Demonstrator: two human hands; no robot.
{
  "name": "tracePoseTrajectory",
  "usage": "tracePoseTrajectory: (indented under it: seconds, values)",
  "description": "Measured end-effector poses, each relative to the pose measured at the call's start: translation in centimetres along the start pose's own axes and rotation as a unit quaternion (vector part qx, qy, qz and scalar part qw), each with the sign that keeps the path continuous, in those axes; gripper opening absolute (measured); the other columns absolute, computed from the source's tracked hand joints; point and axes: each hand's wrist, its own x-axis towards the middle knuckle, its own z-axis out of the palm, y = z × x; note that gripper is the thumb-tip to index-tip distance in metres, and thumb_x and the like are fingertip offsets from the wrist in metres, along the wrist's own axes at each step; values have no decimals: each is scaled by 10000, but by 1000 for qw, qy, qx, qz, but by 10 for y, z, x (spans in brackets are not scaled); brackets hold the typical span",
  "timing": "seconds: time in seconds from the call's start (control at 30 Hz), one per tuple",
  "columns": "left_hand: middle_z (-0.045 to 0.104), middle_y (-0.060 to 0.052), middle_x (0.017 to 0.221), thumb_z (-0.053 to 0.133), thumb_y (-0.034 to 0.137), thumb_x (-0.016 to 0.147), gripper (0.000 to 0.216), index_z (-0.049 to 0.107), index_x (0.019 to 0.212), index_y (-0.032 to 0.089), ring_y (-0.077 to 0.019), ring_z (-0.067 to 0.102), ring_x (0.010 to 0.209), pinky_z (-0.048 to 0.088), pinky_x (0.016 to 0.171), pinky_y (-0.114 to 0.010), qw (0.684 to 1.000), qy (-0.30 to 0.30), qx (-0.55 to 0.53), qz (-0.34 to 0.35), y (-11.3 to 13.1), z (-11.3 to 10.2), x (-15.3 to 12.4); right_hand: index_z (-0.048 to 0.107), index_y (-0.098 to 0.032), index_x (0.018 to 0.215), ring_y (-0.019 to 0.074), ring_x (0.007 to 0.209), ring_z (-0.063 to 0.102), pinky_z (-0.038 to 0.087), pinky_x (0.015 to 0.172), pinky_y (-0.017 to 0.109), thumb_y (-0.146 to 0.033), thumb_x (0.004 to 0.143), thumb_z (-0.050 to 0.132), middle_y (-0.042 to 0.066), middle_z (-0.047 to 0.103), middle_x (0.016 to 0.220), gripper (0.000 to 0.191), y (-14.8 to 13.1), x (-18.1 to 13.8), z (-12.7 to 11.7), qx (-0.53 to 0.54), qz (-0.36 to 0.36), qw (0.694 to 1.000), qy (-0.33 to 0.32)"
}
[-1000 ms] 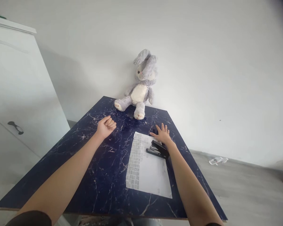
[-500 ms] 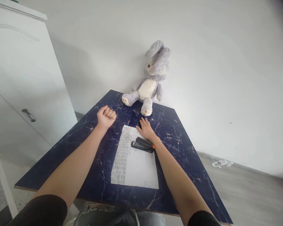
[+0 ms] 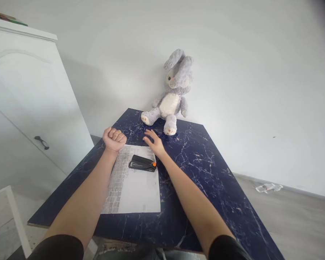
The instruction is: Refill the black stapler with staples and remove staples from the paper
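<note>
A white sheet of paper [image 3: 135,184] with printed rows along its left edge lies on the dark blue marbled table [image 3: 206,169]. On the sheet's far part rests a black stapler [image 3: 142,163] with an orange tip. My right hand [image 3: 154,142] lies flat with fingers stretched out at the sheet's far right corner, just beyond the stapler. My left hand [image 3: 114,138] is a closed fist at the sheet's far left corner, with nothing visible in it.
A grey and white plush rabbit [image 3: 172,94] sits at the table's far edge against the white wall. A white cabinet [image 3: 24,104] with a dark handle stands to the left. A crumpled plastic bottle [image 3: 268,187] lies on the grey floor at right.
My right hand has slid left with the paper and stapler, from the table's right side toward my left fist. The fist stays closed.
</note>
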Motion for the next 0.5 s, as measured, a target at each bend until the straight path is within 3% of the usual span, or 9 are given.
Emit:
tracePoseTrajectory:
  seconds: [0.07,0.13,0.17,0.23,0.33,0.5]
  values:
    - [-101,64,525,386,449,1010,626,43,560,181,-77,-52,411,89,388,-256,1000,5,16,-18,-5,1,0,647,-192,1329,301,1332,561,391,1156,522,-643,1041,308,124,634,1402,633,-13,-19,-15,112,-37,987,-107]
    - [-113,64,534,381,449,1008,622,37,563,182,-79,-64,419,83,388,-258,999,5,27,-31,-8,2,0,678,-236,1295,281,1260,614,431,1124,427,-618,954,578,69,672,1351,522,-25,-39,-21,103,-80,967,-218]
    - [-119,64,540,381,450,1006,623,30,568,182,-81,-74,425,79,386,-258,999,5,32,-33,-9,2,0,680,-251,1290,272,1185,653,471,1068,393,-572,886,700,53,700,1295,517,-29,-47,-19,74,-84,965,-239]
    - [-130,64,549,395,455,1001,632,9,583,181,-82,-92,436,80,381,-254,999,5,44,-33,-10,4,0,701,-241,1232,240,997,702,524,921,340,-416,831,784,38,749,1128,445,-34,-61,-13,12,-71,968,-241]
    - [-144,65,553,422,456,990,653,-18,597,177,-80,-108,438,98,375,-245,998,-8,47,-29,-11,6,-2,721,-199,1136,203,821,692,516,776,294,-248,828,736,33,753,944,312,-33,-72,-8,-53,-49,973,-219]
    - [-149,70,521,460,526,968,719,-24,569,172,-73,-78,402,149,373,-230,995,-28,73,-64,-17,10,-3,717,-218,1129,195,802,685,510,742,278,-222,813,718,26,752,936,316,-18,-97,-46,-64,-35,978,-194]
